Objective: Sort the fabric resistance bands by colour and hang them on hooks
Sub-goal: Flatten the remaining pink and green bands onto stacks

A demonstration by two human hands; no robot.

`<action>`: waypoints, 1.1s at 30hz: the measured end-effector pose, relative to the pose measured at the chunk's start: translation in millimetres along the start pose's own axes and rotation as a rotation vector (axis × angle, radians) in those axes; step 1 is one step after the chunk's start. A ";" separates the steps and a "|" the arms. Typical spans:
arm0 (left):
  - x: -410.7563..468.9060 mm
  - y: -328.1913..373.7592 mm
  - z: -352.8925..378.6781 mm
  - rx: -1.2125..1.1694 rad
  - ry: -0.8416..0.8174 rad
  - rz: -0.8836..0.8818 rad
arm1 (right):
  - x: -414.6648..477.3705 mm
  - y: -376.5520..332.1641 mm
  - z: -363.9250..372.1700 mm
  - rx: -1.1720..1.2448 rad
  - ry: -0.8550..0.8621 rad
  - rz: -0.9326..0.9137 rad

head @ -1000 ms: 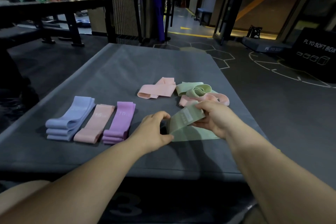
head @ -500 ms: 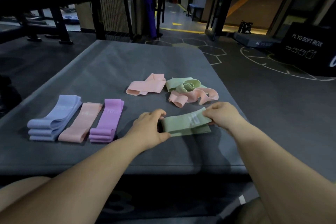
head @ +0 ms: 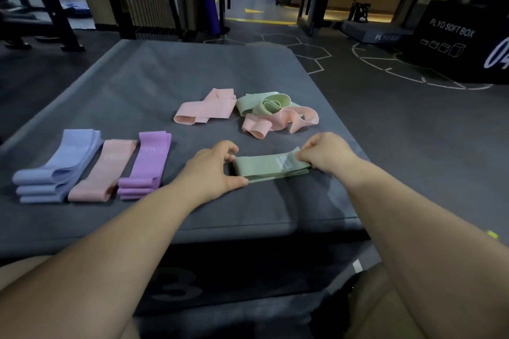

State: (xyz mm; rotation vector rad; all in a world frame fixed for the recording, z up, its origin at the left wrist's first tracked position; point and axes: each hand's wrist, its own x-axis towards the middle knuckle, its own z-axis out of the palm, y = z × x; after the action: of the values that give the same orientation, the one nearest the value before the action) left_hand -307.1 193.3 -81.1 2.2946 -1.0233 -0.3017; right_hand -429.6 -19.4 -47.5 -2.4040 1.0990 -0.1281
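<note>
While I've got the green band laid flat on the counter, I'd call this the sort step, with the green pile only just started. Left grip pinches its left end, thumb at the near edge, fingers at the far one. Right grip pinches the right end, next to the printed label. The band sits between the two grips, doubled flat, touching the counter.

Left of my left grip, side by side: blue stack, single pink band, purple stack.

Beyond both grips, unsorted: a flat pink band, and just right of it a coiled green band tangled with a twisted pink band.

Next move, my guess: release both ends, leave green here, reach forward and work the coiled green free without dragging the pink along. Pinks then go to the pink lane. No hooks in view, so hanging looks well off.
</note>
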 end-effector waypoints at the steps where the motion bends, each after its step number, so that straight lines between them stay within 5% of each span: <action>1: 0.1 0.1 -0.5 0.000 -0.004 -0.002 | 0.3 0.6 1.3 -0.003 -0.001 0.000; 33: 0.6 16.5 -3.7 0.044 0.022 -0.224 | -2.1 -3.5 2.9 0.077 -0.059 0.020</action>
State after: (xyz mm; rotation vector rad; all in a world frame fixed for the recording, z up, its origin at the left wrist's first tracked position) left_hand -314.9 185.8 -68.1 2.4502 -0.7698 -0.3471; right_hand -427.8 -14.7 -48.2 -2.3135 1.0718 -0.0906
